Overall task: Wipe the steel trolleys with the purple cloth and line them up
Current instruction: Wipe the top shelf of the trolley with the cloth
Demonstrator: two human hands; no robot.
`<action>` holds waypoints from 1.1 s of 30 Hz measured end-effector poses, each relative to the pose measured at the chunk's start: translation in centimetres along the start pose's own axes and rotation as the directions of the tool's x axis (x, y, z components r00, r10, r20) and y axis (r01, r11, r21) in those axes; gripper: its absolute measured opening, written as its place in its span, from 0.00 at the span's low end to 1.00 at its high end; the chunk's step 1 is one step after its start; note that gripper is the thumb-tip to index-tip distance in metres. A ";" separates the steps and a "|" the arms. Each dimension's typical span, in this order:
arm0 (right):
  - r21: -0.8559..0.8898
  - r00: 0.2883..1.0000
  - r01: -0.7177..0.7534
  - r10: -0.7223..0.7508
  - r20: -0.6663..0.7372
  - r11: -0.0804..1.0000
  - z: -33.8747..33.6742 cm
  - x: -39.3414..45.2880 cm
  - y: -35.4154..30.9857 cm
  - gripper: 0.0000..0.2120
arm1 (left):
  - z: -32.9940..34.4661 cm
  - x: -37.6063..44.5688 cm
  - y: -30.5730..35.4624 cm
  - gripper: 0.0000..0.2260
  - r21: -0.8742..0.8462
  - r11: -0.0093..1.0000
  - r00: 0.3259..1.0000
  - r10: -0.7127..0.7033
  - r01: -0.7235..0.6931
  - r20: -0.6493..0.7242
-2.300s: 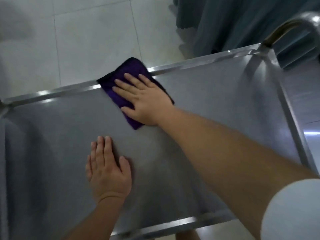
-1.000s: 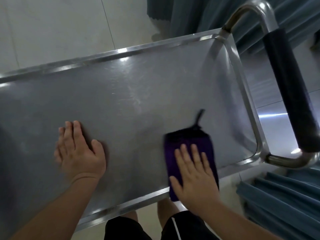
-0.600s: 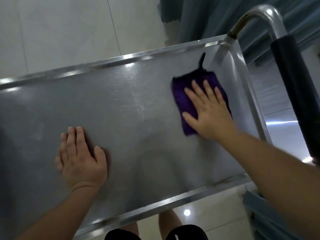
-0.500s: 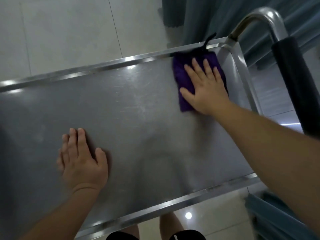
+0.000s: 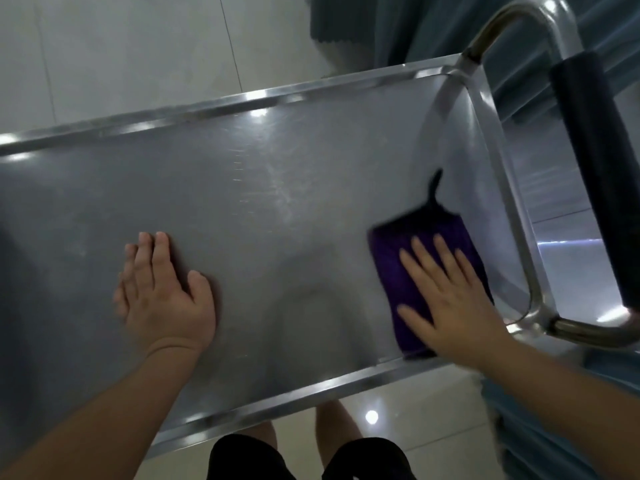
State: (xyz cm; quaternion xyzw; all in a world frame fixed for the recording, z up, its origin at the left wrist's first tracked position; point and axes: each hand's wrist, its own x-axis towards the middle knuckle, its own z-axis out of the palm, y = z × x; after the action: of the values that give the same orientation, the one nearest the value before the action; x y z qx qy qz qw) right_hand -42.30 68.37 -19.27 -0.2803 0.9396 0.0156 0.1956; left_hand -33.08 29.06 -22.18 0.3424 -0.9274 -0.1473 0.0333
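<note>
Head view: right hand [image 5: 450,303] flat on purple cloth [image 5: 415,251], blurred, prob. pressing; left hand [image 5: 162,299] flat on trolley [image 5: 277,188].

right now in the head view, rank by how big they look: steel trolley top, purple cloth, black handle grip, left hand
1. Steel trolley top, by far.
2. Black foam handle grip.
3. Folded purple cloth and left hand: too alike to rank, since the right hand covers part of the cloth.
</note>
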 end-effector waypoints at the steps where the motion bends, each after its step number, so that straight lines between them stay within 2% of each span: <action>1: -0.032 0.999 0.039 -0.038 0.025 0.999 0.9 -2.5 0.1 0.37 | 0.0 0.0 0.0 0.34 0.004 1.000 1.000 -0.002 0.002 0.003; 4: -0.088 0.993 0.108 -0.103 0.064 0.990 1.5 -5.1 0.9 0.34 | 0.2 0.0 -0.2 0.34 0.022 1.000 1.000 0.012 -0.012 0.009; 8: -0.101 0.991 0.137 -0.135 0.026 0.985 0.4 -0.5 0.3 0.34 | 0.7 0.0 -0.8 0.34 0.050 0.998 0.999 0.037 -0.037 -0.005; 14: -0.029 0.982 0.087 -0.090 -0.168 0.996 -4.1 14.8 -5.0 0.35 | 0.8 0.2 -1.0 0.34 0.068 0.997 1.000 0.031 -0.031 0.002; 18: 0.073 0.981 0.004 0.010 -0.194 0.997 -8.1 26.0 -7.6 0.37 | 0.6 0.3 -0.9 0.34 0.077 0.997 1.000 0.019 -0.020 0.014; 21: 0.107 0.974 -0.040 0.063 -0.219 0.993 -8.6 28.7 -8.7 0.37 | 0.5 0.4 -0.7 0.34 0.078 0.997 1.000 0.011 -0.011 0.004; 25: 0.111 0.974 -0.026 0.050 -0.222 0.994 -7.1 24.0 -9.4 0.37 | 0.5 0.2 -0.5 0.34 0.076 0.997 1.000 0.013 -0.014 0.018; 29: 0.054 0.973 0.041 -0.027 -0.228 0.998 -2.5 12.6 -12.1 0.36 | 0.8 0.2 -0.7 0.34 0.063 0.998 1.000 0.016 -0.016 -0.005; 33: -0.025 0.979 0.191 -0.193 -0.060 0.981 2.6 1.0 -14.1 0.37 | 1.0 0.0 -1.1 0.33 0.068 0.997 1.000 0.026 -0.026 0.004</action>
State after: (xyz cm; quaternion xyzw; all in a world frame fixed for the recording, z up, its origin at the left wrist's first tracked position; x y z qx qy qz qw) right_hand -34.61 56.36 -20.92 -0.3719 0.9136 -0.0031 0.1643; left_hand -32.59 28.50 -23.48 0.3310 -0.9362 -0.1158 0.0224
